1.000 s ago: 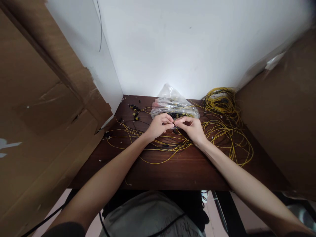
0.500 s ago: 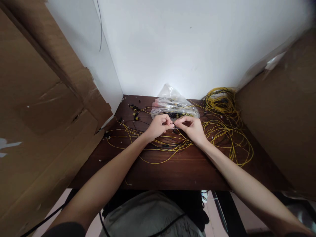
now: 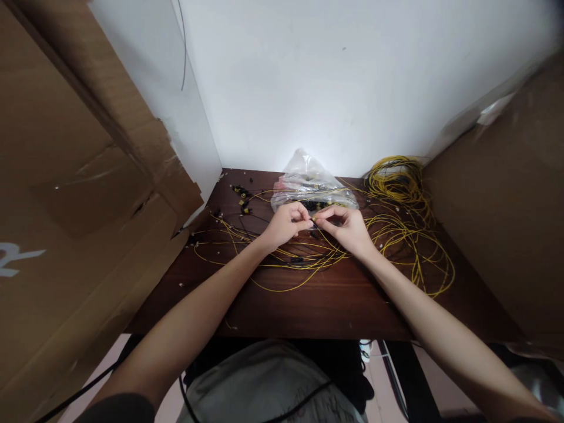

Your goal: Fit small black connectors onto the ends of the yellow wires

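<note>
My left hand [image 3: 288, 225] and my right hand [image 3: 343, 228] meet fingertip to fingertip over the middle of the dark wooden table [image 3: 299, 311]. Both are pinched around a small black and yellow piece [image 3: 314, 220], mostly covered by the fingers. A thin yellow cable seems to run down from it between the hands. Beneath them lie loose loops of yellow cable [image 3: 286, 289] with black parts among them. Just behind the hands rests a clear plastic bag [image 3: 304, 170] holding black and yellow pieces.
Coiled yellow cable [image 3: 392, 179] is at the back right, with more loops [image 3: 447, 264] before it. Small black and yellow parts [image 3: 244, 202] lie at the back left. Cardboard [image 3: 88, 176] stands left, another sheet [image 3: 506, 223] right, a white wall [image 3: 308, 82] behind.
The view has shifted slightly. Both hands stay together with nearly the same pinch, and a yellow spot now shows at the right fingertips.
</note>
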